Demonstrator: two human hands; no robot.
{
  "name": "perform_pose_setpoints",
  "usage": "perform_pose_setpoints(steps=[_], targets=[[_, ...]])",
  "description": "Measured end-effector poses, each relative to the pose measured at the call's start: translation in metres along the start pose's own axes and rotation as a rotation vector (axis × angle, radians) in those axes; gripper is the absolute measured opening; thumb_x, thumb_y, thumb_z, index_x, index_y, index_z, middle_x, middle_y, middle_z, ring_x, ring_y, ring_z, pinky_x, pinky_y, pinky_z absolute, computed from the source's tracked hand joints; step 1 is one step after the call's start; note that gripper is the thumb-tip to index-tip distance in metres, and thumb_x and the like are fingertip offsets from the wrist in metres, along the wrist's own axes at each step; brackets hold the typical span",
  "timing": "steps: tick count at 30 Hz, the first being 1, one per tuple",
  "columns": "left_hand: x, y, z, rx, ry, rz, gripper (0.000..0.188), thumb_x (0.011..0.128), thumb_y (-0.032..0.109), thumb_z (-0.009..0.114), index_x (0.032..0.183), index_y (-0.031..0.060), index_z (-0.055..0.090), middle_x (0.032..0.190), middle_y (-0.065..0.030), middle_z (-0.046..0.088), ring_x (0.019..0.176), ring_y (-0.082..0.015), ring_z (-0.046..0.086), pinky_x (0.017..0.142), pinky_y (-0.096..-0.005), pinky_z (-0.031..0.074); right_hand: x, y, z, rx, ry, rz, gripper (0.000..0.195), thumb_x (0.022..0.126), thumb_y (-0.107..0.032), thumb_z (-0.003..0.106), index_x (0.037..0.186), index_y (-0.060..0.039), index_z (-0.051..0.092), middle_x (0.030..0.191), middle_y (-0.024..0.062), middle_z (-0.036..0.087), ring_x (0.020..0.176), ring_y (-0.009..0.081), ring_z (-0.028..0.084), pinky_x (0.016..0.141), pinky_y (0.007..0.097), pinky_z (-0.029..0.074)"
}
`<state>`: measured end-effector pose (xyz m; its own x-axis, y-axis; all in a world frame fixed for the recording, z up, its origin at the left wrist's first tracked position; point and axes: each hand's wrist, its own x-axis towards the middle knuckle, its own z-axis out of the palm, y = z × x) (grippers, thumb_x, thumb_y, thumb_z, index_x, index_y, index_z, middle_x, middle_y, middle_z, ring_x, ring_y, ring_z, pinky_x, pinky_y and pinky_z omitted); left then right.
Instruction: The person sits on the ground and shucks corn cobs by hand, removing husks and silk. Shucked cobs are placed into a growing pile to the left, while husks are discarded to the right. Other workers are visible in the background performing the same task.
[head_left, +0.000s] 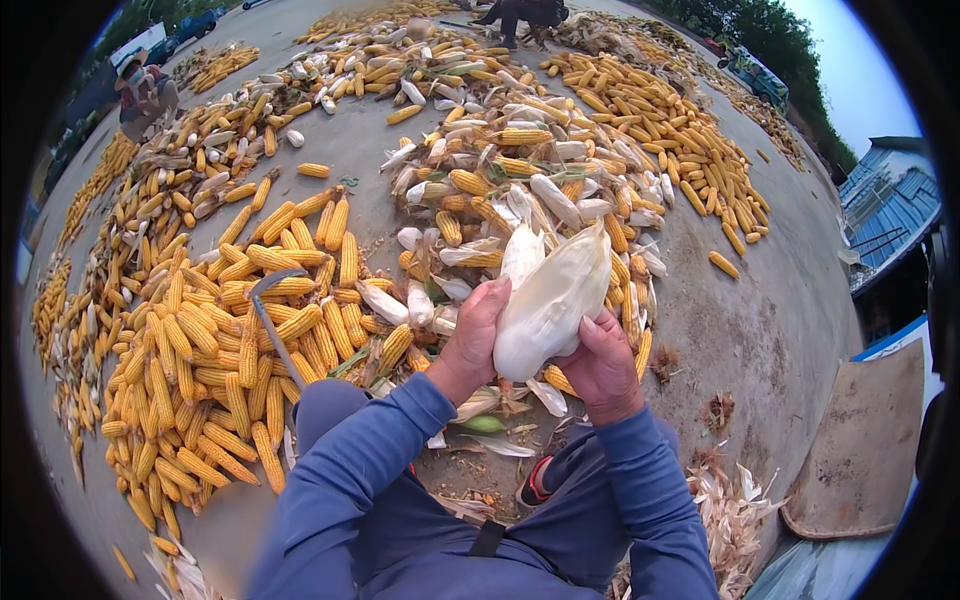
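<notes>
Pale corn husk leaves (559, 300) are spread between my two hands, above my lap. My left hand (472, 330) pinches their left side, thumb on top. At their lower right, my right hand (602, 358) grips the edge between thumb and fingers. Whether a cob lies inside the husk cannot be told. Just beyond the hands lies a heap of partly husked corn ears (480, 184). A pile of bare yellow corn cobs (217, 352) is at my left, and a sickle with a curved metal blade (264, 315) rests on it.
Torn dry husks (731, 517) lie at my lower right, near a worn brown board (859, 450). Another bare-cob pile (667, 127) stretches over the concrete at the upper right. One person (142, 94) sits at the upper left, another (521, 15) at the top. Parked vehicles and a blue-roofed structure stand farther off.
</notes>
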<state>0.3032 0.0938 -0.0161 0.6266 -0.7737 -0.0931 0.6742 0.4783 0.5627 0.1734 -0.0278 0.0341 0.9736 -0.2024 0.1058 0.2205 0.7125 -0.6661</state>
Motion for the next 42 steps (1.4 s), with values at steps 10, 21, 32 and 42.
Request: perform_pose_setpoints(steps=[10, 21, 32, 42], targets=[[-0.007, 0.004, 0.008, 0.082, 0.129, 0.041, 0.04, 0.096, 0.018, 0.059, 0.127, -0.0014, 0.042, 0.115, -0.0139, 0.061, 0.1, -0.0201, 0.065, 0.087, -0.035, 0.055, 0.011, 0.005, 0.007, -0.162, 0.029, 0.032, 0.064, 0.08, -0.016, 0.076, 0.136, -0.0016, 0.048, 0.127, 0.0104, 0.061, 0.115, 0.0217, 0.061, 0.102, 0.0389, 0.047], [-0.009, 0.007, 0.024, 0.16, 0.226, 0.044, 0.037, 0.09, 0.014, 0.066, 0.118, 0.0009, 0.046, 0.103, -0.0114, 0.063, 0.085, -0.0187, 0.066, 0.073, -0.0329, 0.056, -0.001, 0.002, 0.046, -0.678, 0.006, 0.144, 0.053, 0.082, -0.011, 0.08, 0.128, -0.0021, 0.055, 0.114, 0.0025, 0.065, 0.102, 0.0095, 0.061, 0.091, 0.028, 0.049], [-0.001, 0.006, -0.012, 0.08, 0.251, 0.042, 0.029, 0.091, 0.014, 0.063, 0.113, -0.0001, 0.051, 0.093, -0.0099, 0.062, 0.076, -0.0193, 0.064, 0.067, -0.0336, 0.054, -0.003, 0.031, 0.046, -0.9, -0.156, -0.186, 0.021, 0.095, -0.013, 0.063, 0.113, -0.0018, 0.065, 0.099, 0.0061, 0.064, 0.093, 0.0147, 0.06, 0.085, 0.0297, 0.048], [-0.01, -0.005, -0.009, 0.078, 0.084, -0.117, 0.034, 0.092, 0.01, 0.061, 0.12, -0.0009, 0.046, 0.101, -0.0123, 0.062, 0.082, -0.0196, 0.065, 0.065, -0.0322, 0.056, 0.001, 0.033, 0.05, -0.559, 0.036, -0.118, 0.029, 0.102, -0.026, 0.054, 0.085, -0.0044, 0.061, 0.075, -0.0009, 0.058, 0.07, 0.0073, 0.052, 0.065, 0.0238, 0.043]])
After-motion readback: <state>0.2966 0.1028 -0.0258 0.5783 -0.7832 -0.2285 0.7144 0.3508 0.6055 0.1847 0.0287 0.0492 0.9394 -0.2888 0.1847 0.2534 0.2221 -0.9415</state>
